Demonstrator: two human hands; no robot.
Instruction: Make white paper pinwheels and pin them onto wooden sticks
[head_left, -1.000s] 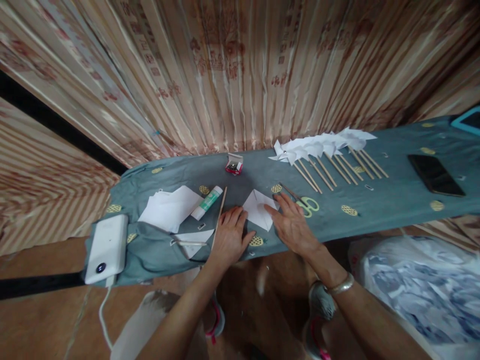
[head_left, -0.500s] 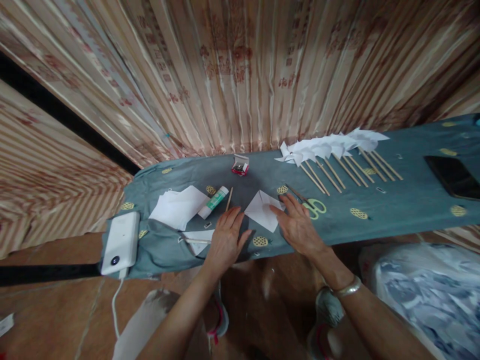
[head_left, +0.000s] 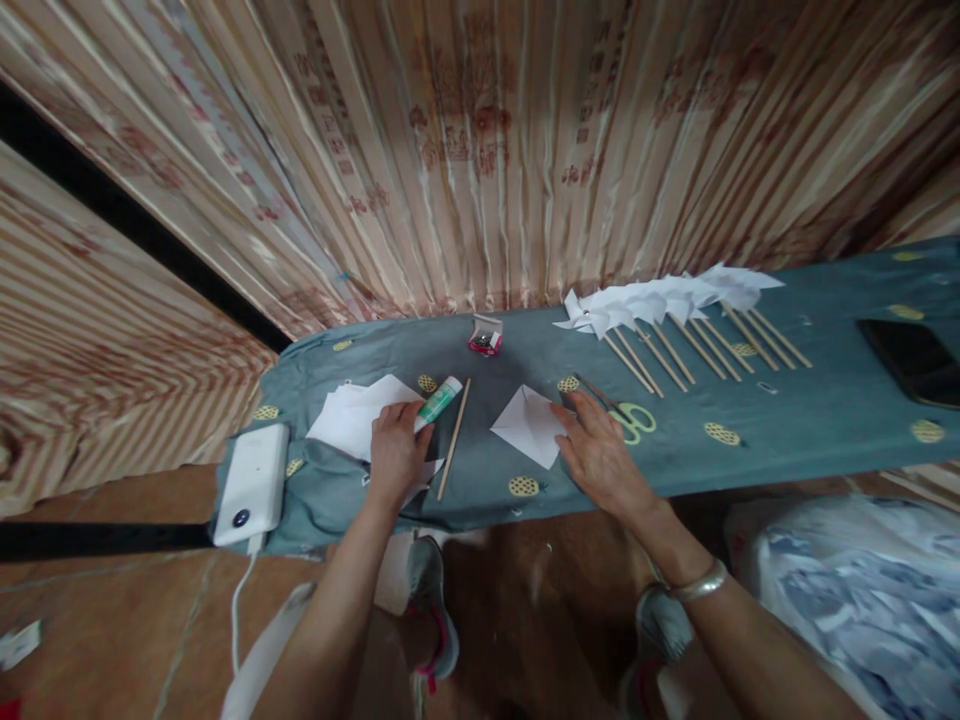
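Observation:
My left hand (head_left: pixel 395 447) lies on the grey cloth-covered bench (head_left: pixel 787 420), its fingers bent down over the lower end of a green-and-white glue stick (head_left: pixel 441 398) and the edge of a stack of white paper sheets (head_left: pixel 349 415). A thin wooden stick (head_left: pixel 454 438) lies just right of that hand. My right hand (head_left: pixel 600 457) rests flat with its fingers spread, the fingertips touching a folded white paper square (head_left: pixel 527 425). Green-handled scissors (head_left: pixel 636 420) lie just beyond the right hand.
A row of finished white paper pinwheels on sticks (head_left: pixel 667 310) lies at the back right. A small red box of pins (head_left: pixel 485 337) stands at the back, a black phone (head_left: pixel 911 360) far right, a white power bank (head_left: pixel 251 483) at the left end. A plastic bag (head_left: pixel 847 590) sits on the floor.
My left hand moved left from beside the folded paper, across the wooden stick, to the glue stick and paper stack. The right hand stayed at the folded paper.

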